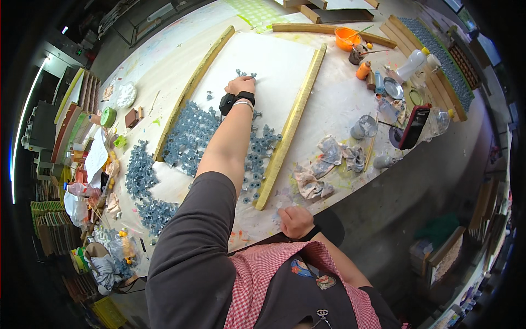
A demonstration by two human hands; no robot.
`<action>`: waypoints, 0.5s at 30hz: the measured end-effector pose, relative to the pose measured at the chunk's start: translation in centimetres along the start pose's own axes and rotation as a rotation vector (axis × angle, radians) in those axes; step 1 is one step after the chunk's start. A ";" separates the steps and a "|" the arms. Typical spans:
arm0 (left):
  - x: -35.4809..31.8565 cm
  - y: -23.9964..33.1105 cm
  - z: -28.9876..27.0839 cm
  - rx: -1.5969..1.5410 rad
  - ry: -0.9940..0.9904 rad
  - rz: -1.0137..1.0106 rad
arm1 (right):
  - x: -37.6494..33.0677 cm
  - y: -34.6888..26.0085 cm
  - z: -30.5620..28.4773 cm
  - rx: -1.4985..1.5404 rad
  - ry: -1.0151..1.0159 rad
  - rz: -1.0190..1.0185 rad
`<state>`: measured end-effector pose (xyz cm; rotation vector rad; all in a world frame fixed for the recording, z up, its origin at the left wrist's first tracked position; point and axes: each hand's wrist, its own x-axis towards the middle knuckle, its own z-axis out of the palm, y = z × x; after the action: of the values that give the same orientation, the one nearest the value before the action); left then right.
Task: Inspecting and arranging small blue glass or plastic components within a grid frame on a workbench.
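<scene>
My left hand [240, 85], with a black watch and bracelets at its wrist, reaches far over a white board [276, 55]. Its fingers are closed at a few small blue-grey pieces [245, 73] with flared, flower-like heads; it seems to pinch one, though the grip is partly hidden. A dense spread of the same pieces [189, 134] covers the board's near part, on both sides of my forearm. My right hand [296, 221] rests curled at the table's near edge, a black band at its wrist. Whatever lies inside its fingers is hidden.
Gold wooden strips [293, 123] flank the board. More blue-grey pieces [156, 214] lie left of it. To the right are crumpled stained cloths [313, 181], a clear cup [364, 127], a phone on a stand [415, 127], bottles [412, 64] and an orange bowl [347, 39].
</scene>
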<state>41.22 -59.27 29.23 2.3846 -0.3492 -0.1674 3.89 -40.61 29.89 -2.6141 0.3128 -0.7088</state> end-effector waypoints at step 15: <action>0.1 -0.6 0.3 0.156 -0.037 0.057 | -0.1 0.0 0.1 -0.014 0.014 0.007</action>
<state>41.35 -59.11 28.60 2.5247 -0.4616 -0.1633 3.87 -40.60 29.80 -2.6210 0.3315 -0.7257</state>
